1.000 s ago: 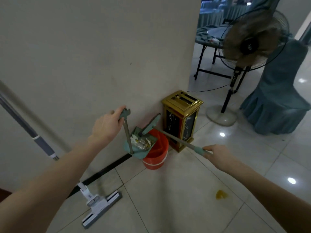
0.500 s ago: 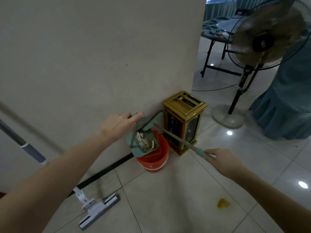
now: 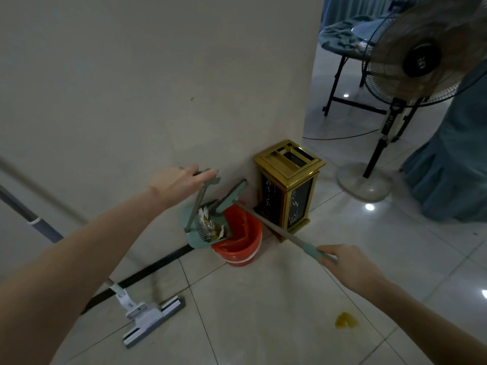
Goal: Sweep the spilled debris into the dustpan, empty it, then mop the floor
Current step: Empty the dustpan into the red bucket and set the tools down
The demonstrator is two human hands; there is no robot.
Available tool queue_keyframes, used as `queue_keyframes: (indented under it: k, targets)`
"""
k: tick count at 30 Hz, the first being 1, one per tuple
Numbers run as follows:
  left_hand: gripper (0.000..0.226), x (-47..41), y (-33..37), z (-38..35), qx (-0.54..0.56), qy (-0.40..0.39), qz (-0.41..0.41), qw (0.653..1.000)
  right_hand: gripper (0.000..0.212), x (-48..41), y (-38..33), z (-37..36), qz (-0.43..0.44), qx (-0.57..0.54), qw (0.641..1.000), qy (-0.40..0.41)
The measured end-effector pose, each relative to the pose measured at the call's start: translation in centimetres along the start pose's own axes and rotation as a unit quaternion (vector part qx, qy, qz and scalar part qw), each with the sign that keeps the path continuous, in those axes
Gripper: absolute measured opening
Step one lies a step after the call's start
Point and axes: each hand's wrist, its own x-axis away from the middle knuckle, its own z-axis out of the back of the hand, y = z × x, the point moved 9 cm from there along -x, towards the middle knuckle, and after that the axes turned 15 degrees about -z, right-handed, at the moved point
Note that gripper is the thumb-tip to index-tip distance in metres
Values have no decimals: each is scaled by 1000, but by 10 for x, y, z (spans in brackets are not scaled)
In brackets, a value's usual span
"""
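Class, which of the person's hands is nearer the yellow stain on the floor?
Right. The right hand, gripping the broom, is close by the yellow stain; the left hand is far off at the dustpan.

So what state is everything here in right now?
Bucket: upright, open.
Dustpan: tilted over bucket, rubbish inside.
Broom: gripped by right hand.
Left hand: fingers straight on dustpan handle.
Mop: unheld, head on floor.
Stain: unmopped.
Fan: blades blurred.

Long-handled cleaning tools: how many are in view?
3. The dustpan, handle at the left hand, tilts over the red bucket; the broom, gripped by the right hand, angles toward it; the mop leans on the wall at left. None appear hidden.
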Motion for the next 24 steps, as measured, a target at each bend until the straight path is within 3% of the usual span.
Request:
queue_keyframes:
  k: [5, 8, 10, 14, 19, 24]
  targets:
    - [59, -13, 21, -23, 79, -62, 3, 995, 35, 5, -10, -10, 4, 1, 1000, -11]
    - [59, -23, 46, -28, 75, -48, -43, 995, 34, 8, -18, -22, 0, -1, 1000, -20]
    - [57, -25, 48, -37, 110, -71, -31, 991, 32, 11, -22, -36, 1, 2, 1000, -24]
    - [67, -28, 53, -34, -10, -89, -73, 993, 37, 23, -16, -69, -11, 22, 999, -28]
    - [81, -25, 80, -36, -20, -112, -133, 985, 37, 35, 1, -83, -37, 79, 996, 5]
    - [72, -17, 97, -42, -33, -126, -152, 980, 37, 43, 9, -98, -36, 86, 996, 6]
